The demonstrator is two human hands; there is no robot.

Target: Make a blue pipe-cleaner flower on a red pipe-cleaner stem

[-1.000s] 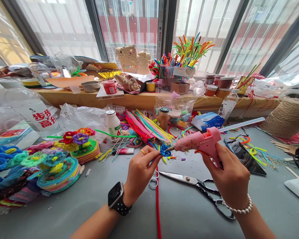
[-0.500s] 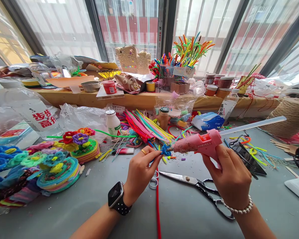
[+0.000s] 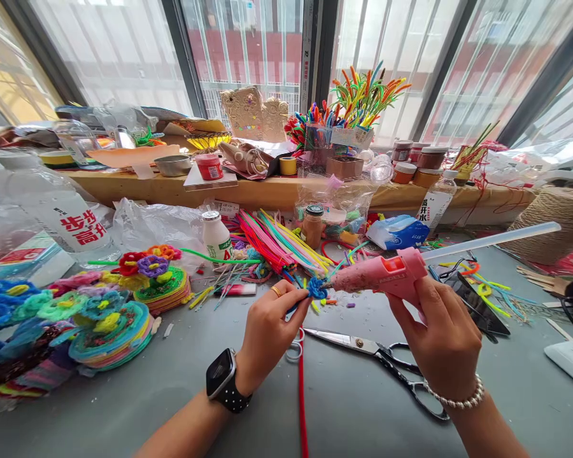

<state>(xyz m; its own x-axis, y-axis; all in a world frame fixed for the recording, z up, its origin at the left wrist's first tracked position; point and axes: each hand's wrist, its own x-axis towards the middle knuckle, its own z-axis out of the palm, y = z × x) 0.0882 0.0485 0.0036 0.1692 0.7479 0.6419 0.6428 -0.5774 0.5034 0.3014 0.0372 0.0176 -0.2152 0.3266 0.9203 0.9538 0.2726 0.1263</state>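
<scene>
Between thumb and fingertips, my left hand (image 3: 272, 327) pinches a small blue fuzzy flower (image 3: 317, 287). Wrapped round the handle of a pink glue gun (image 3: 382, 275) is my right hand (image 3: 439, 334). The gun's nozzle points left and meets the blue flower; a long translucent glue stick (image 3: 496, 243) sticks out of its back. Below the hands lie black-handled scissors (image 3: 363, 345) and a red fuzzy stem (image 3: 302, 394) running to the near edge.
Fuzzy flowers and layered discs (image 3: 112, 334) stand at the left beside a large bottle (image 3: 62, 213). Bundled coloured stems (image 3: 277, 245), a white bottle (image 3: 216, 238) and a brown jar (image 3: 312, 228) are behind the hands. A twine spool (image 3: 554, 222) and black phone (image 3: 477, 305) sit right.
The glue gun has tilted very slightly, its glue stick reaching a little farther right. The blue flower has turned a bit in my left fingers. Both hands keep their grips.
</scene>
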